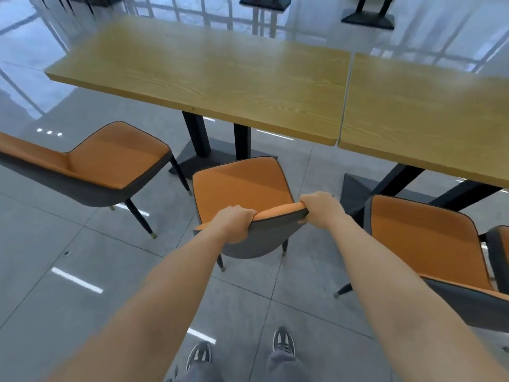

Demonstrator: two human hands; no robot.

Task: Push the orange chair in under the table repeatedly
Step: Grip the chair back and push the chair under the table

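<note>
The orange chair [242, 186] with a grey shell stands in front of me, its seat just short of the near edge of the wooden table [203, 70]. My left hand [234, 221] grips the left end of its backrest top. My right hand [321, 208] grips the right end of the same backrest. Both arms are stretched forward. The front of the seat lies close to the table's black pedestal legs [198, 133].
A second orange chair [110, 161] stands to the left, turned sideways. A third orange chair [424, 238] stands to the right beside a second wooden table [424, 111]. The floor is glossy grey tile. My two shoes [283, 340] show at the bottom.
</note>
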